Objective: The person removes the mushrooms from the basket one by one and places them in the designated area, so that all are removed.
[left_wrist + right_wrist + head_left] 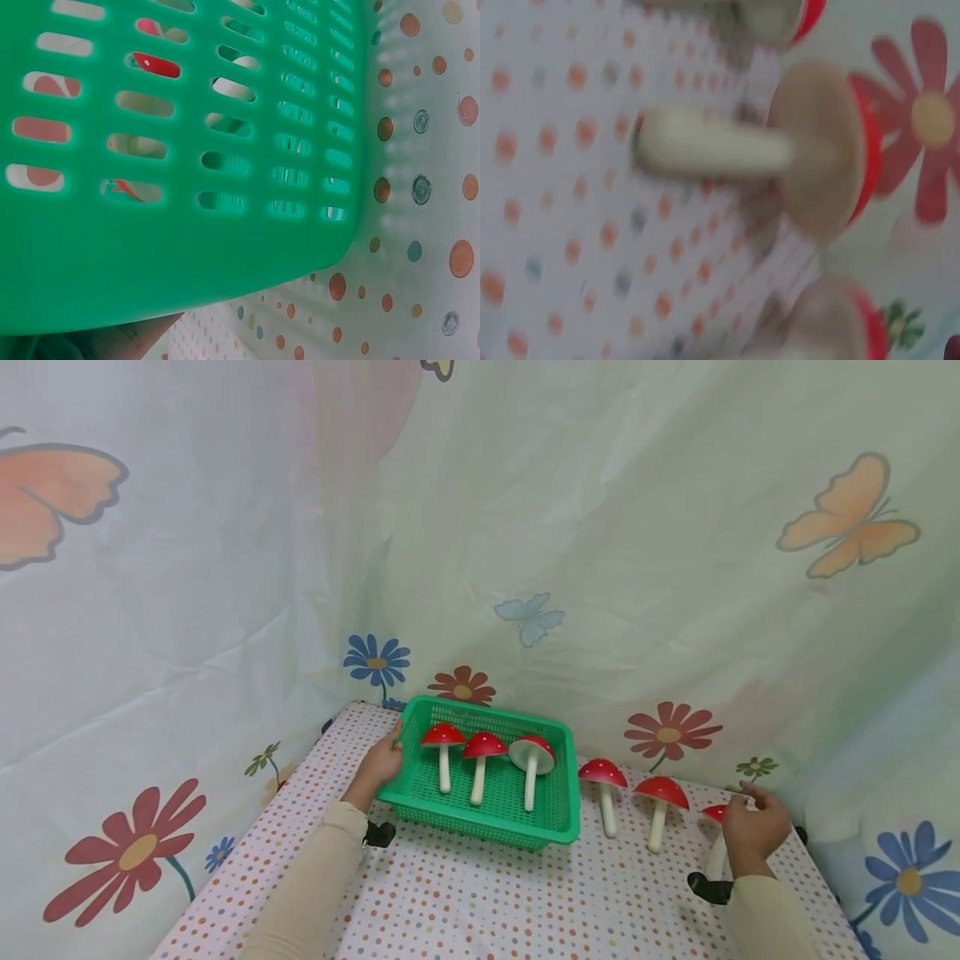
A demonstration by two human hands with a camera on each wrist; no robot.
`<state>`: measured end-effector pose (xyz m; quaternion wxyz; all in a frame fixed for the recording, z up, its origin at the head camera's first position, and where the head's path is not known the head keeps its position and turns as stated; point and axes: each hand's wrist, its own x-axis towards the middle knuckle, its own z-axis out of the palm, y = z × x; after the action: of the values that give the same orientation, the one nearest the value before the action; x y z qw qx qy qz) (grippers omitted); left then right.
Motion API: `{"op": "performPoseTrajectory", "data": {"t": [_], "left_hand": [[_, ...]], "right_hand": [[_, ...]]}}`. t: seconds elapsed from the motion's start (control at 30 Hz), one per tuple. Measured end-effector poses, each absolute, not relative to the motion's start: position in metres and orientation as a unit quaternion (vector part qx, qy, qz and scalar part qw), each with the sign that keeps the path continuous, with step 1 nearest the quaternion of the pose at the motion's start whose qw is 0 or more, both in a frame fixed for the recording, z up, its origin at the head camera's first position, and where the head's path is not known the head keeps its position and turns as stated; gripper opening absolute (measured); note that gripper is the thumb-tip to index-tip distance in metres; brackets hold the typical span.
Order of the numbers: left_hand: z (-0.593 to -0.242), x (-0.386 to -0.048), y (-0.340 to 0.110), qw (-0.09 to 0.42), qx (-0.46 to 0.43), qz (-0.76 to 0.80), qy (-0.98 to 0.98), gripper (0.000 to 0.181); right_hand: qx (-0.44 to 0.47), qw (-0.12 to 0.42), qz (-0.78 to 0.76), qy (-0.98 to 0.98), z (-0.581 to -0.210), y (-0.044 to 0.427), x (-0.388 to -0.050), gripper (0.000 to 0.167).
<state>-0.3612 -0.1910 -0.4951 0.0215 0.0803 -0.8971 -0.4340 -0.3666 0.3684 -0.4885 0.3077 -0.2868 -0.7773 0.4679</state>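
My left hand (381, 763) grips the left rim of a green basket (480, 828); the left wrist view shows the basket's slotted wall (172, 247) with part of the hand (131, 337) below its edge. Three red-capped mushrooms lie inside, including one (530, 777) showing its pale underside. To the right of the basket are three more on the cloth. My right hand (757, 828), fingers loosely bent, is over or beside the rightmost mushroom (716, 858) and partly hides it; contact is unclear. Blurred mushrooms (712, 146) fill the right wrist view.
The table has a dotted cloth (465, 902). Behind it and at both sides hangs a curtain (675, 610) printed with flowers and butterflies. Two mushrooms, one (606, 806) near the basket and one (658, 822) farther right, lie between the basket and my right hand.
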Motion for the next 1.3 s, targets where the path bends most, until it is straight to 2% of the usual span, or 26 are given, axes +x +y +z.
{"op": "performPoseTrajectory", "data": {"t": [0.13,0.33,0.5,0.6,0.67,0.77,0.97,1.13,1.3], "left_hand": [[-0.496,-0.362,-0.192,0.024,0.080,-0.433,-0.898,0.054],[-0.494,-0.362,-0.190,0.023,0.083,-0.432,-0.898,0.054],[-0.491,-0.362,-0.187,0.019,0.086,-0.429,-0.899,0.053],[-0.490,-0.362,-0.189,0.015,0.089,-0.438,-0.894,0.053],[-0.491,-0.362,-0.191,0.014,0.085,-0.443,-0.892,0.053],[-0.495,-0.362,-0.192,0.015,0.077,-0.446,-0.891,0.053],[-0.503,-0.361,-0.191,0.011,0.082,-0.444,-0.892,0.054],[-0.505,-0.363,-0.189,0.018,0.079,-0.442,-0.893,0.054],[-0.502,-0.367,-0.194,0.026,0.079,-0.445,-0.891,0.053]], "right_hand": [[-0.199,0.291,0.460,-0.815,-0.469,0.327,-0.376,0.036],[0.022,0.171,0.465,-0.868,-0.420,0.260,-0.380,0.035],[0.204,0.133,0.403,-0.882,-0.379,0.203,-0.385,0.031],[0.259,0.096,0.401,-0.874,-0.373,0.174,-0.395,0.027],[0.259,0.062,0.436,-0.860,-0.381,0.157,-0.405,0.028],[0.205,0.033,0.528,-0.823,-0.406,0.136,-0.419,0.030],[0.088,0.041,0.645,-0.758,-0.463,0.106,-0.433,0.033],[0.101,0.047,0.623,-0.774,-0.488,0.097,-0.434,0.030],[0.139,0.032,0.589,-0.795,-0.494,0.090,-0.439,0.027]]}}
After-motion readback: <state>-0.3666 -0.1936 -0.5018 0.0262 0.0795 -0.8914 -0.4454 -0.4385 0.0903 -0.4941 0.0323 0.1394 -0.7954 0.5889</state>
